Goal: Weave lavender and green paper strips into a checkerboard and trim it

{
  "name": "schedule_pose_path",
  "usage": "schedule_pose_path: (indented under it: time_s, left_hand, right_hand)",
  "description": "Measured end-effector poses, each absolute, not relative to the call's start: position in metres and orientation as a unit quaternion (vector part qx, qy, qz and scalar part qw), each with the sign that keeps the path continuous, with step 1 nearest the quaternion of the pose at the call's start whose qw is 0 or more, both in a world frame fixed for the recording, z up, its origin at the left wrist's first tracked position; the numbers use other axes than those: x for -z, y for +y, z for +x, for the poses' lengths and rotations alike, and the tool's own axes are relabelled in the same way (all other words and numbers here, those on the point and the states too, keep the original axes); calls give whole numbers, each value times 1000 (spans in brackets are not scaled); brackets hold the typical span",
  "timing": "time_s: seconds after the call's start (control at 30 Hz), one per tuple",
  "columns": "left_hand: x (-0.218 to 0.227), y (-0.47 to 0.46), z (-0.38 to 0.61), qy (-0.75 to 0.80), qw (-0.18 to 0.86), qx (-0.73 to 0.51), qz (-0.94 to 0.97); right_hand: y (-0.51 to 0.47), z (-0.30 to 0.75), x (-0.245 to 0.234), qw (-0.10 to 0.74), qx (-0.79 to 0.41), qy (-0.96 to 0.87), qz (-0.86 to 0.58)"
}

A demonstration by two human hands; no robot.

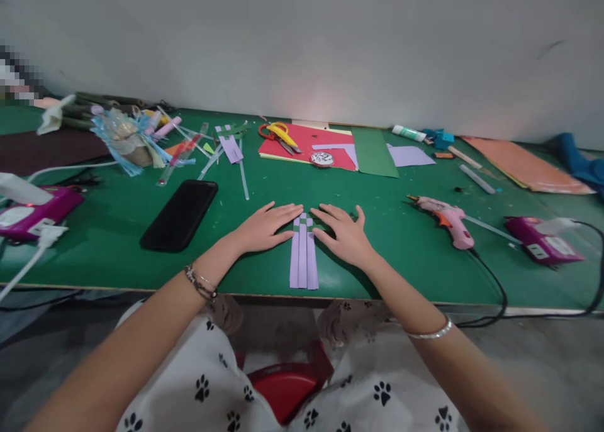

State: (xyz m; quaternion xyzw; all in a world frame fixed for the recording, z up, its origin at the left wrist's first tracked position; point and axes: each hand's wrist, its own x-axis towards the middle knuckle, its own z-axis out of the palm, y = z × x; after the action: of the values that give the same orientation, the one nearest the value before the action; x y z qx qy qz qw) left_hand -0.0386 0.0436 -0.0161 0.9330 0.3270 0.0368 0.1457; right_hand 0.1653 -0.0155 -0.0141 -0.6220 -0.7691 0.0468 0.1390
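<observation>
Three lilac paper strips [303, 259] lie side by side on the green table [401, 256], reaching to its front edge, with a green strip woven across their far ends. My left hand [264, 227] lies flat and open to the left of the strips, its fingertips touching the woven top. To their right, my right hand [343, 232] also rests flat with fingers stretched, fingertips pressing on the green strip.
A black phone [180, 214] lies left of my hands. Yellow-handled scissors [279, 135] rest on red paper [306, 146] at the back, beside green and lilac sheets. A pink glue gun [446, 218] and a purple device [542, 242] sit right; craft clutter and cables lie left.
</observation>
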Motion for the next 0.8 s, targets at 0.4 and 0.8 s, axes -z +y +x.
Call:
schedule_pose_path:
  time_s: [0.4,0.8]
  left_hand:
    - [16,35,-25,364,147,-52,918]
    - [15,32,-20,394,152,-63,905]
  right_hand:
    - [-8,169,19,147,-61,-812,-562]
    - [-5,170,24,188,-71,-815,-544]
